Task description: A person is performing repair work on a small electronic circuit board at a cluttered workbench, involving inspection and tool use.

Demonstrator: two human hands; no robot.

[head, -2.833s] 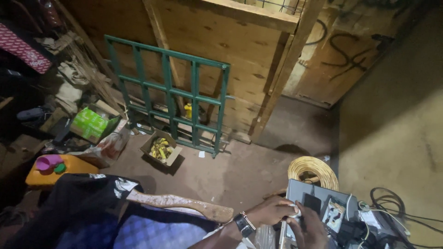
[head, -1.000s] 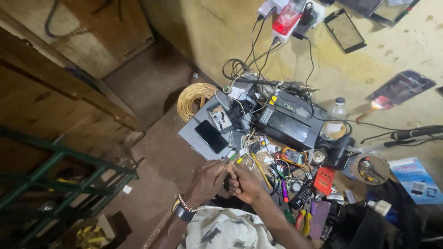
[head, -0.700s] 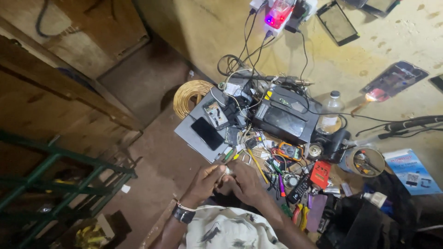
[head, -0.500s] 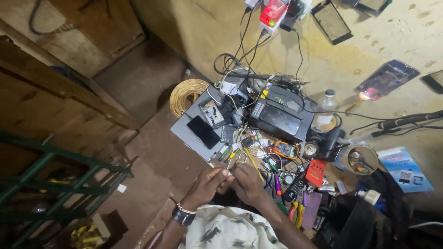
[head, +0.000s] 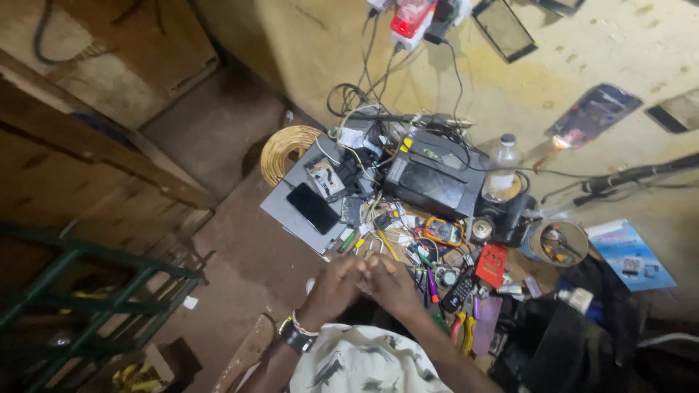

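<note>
Small part, hidden between my left hand [head: 331,287] and right hand [head: 393,284], both grips pressed together over it, at 6 o'clock of the black phone [head: 312,207]. Risk: dropping it into loose wires [head: 386,240].

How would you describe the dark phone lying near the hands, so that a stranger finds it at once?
Start at the coil of yellow wire on the floor, then go right to the flat grey slab beside it. The phone lies face up on that slab, above the left hand. It is the only plain black rectangle there; its neighbour shows opened insides.
</note>
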